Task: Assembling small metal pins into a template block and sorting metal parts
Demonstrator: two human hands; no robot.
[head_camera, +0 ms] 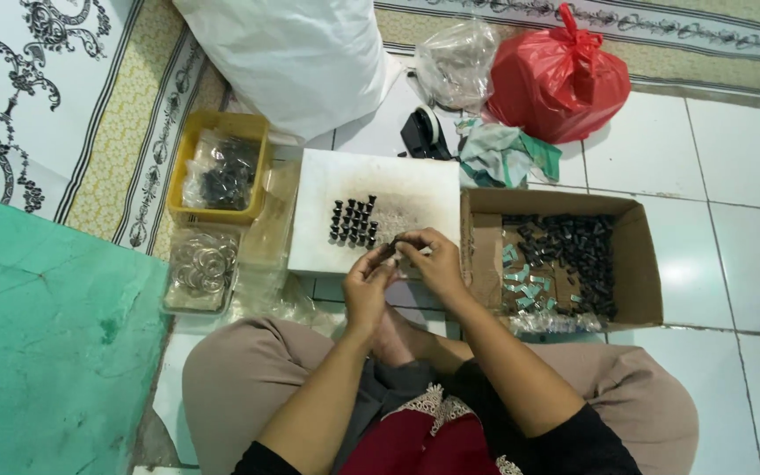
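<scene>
- the left hand (367, 283) and right hand (433, 259) meet over the near edge of a white board (415, 180), fingertips touching each other.
- a small dark part (391, 249) sits between the fingertips of both hands; the left thumb and forefinger pinch it from 8 o'clock, the right fingers close on it from 3 o'clock. its exact shape is too small to tell.
- the other fingers of both hands are curled in, not spread.
- at 11 o'clock from the part, just beyond the fingertips, small dark pieces stand upright in rows (354, 222) on the board.
- at 3 o'clock from the hands lies an open cardboard box (639, 255), holding a heap of dark pieces (573, 246) and some pale green bits (521, 277).
- at 9 o'clock, well apart from the hands, a clear bag of metal rings (201, 266) lies on the floor; beyond it, at 10 o'clock, a yellow tray (244, 126) holds a bag of dark parts.
- at 12 o'clock, past the board, a tape dispenser (424, 134), a crumpled cloth (503, 154), a clear bag (459, 62), a red bag (556, 79) and a big white sack (292, 57).
- the person sits cross-legged on white tiles (732, 141); a green mat (46, 334) lies at 8 o'clock.
</scene>
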